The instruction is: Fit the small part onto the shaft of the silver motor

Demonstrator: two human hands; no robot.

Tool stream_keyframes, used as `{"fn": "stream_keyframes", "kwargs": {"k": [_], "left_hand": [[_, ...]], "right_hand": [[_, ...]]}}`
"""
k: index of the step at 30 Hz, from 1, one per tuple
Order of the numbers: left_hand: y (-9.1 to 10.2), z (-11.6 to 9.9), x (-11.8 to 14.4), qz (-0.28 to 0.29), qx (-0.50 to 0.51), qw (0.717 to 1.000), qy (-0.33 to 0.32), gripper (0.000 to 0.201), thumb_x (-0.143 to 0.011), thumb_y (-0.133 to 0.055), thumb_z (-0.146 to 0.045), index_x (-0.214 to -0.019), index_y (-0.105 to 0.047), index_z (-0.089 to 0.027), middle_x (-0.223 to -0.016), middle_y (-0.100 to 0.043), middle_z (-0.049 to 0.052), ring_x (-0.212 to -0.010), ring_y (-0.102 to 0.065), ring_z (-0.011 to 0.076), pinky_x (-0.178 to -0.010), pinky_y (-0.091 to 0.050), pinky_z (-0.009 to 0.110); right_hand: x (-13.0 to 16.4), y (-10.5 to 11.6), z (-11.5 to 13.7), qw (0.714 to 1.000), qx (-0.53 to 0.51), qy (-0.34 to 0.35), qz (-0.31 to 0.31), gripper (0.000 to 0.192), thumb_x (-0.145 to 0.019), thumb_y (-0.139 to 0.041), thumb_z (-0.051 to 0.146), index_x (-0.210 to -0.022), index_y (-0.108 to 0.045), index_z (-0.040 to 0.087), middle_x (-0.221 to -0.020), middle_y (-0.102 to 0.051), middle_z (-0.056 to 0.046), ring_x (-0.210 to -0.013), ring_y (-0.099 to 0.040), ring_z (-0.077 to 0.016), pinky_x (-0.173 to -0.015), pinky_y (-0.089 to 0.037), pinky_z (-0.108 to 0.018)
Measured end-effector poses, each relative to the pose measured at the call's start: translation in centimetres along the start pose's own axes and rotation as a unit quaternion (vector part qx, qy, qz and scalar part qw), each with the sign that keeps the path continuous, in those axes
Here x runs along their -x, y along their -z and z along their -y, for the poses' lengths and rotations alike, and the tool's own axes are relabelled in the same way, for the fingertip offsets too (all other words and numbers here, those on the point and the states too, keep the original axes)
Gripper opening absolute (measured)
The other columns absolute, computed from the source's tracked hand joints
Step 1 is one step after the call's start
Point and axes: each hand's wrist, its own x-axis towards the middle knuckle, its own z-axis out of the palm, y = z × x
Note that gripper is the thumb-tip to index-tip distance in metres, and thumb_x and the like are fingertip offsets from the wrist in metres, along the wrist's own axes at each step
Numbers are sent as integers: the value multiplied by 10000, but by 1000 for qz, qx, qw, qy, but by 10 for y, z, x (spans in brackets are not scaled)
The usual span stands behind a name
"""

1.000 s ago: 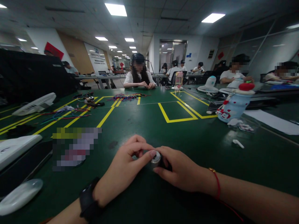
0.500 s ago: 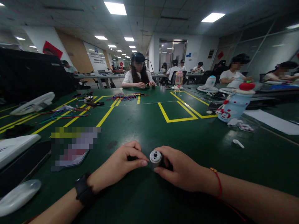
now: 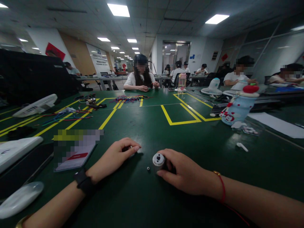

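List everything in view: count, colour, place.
Metal cylinder: one, silver, lower centre
Small metal piece: one, silver, beside cylinder
Table: one, green, foreground
Earbud-like item: one, white, right
Decorated bottle: one, blue, right
Clear bottle: one, pinkish, far edge
Paper: one, white, right
Wires: many, multicoloured, left half
Fans: several, white, both sides
Rounded item: one, white, lower left
Flat item: one, purplish, left
Bulky object: count unclear, black, left
People: several, mostly white tops, background
Ceiling lights: several, white, overhead
Watch: one, black, left wrist
Bracelet: one, red, right wrist
Left grip: one, bare hand, left of cylinder
Right grip: one, bare hand, around cylinder
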Motion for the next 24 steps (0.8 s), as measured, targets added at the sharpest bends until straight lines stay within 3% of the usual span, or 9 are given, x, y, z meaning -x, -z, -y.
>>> {"fn": "stream_keyframes", "kwargs": {"k": [8,14,18,22,24], "left_hand": [[0,3,0,15,-6,1000,-7,207,-910,-538,-379,-968,-692,-253,-1017,-662,15,-954,-605,209,-865,-452,352],[-3,-8,6,92,-57,992,-69,234,-784,-711,-386,-995,-697,-285,-1079,-615,12,-1022,-555,228,-905,-415,377],[-12,-15,11,104,-88,987,-87,170,-798,-705,-391,-944,-719,-306,-1033,-606,4,-1014,-539,229,-910,-383,389],[-19,-24,13,102,-31,989,-98,110,-847,-659,-351,-878,-728,-270,-979,-614,8,-959,-557,204,-878,-408,351],[-19,-30,14,71,16,994,-81,117,-869,-634,-332,-890,-722,-258,-965,-612,12,-925,-567,193,-837,-432,327]], "right_hand": [[1,-1,-2,1000,2,-1,1,308,-839,-619,275,-1126,-541,199,-919,-574,-23,-692,-490,-140,-613,-399,-277],[1,-2,-3,1000,2,-3,2,296,-841,-618,275,-1117,-543,200,-926,-579,-24,-696,-495,-138,-616,-400,-276],[0,-2,-1,1000,-4,-1,2,285,-831,-627,255,-1098,-550,190,-926,-583,-29,-697,-496,-137,-618,-394,-271],[0,0,-1,1000,0,4,-5,270,-831,-619,237,-1088,-554,184,-916,-584,-33,-707,-493,-143,-627,-391,-274],[0,0,0,1000,-1,6,-5,277,-827,-621,230,-1091,-552,185,-922,-585,-34,-714,-494,-145,-630,-390,-273]]}}
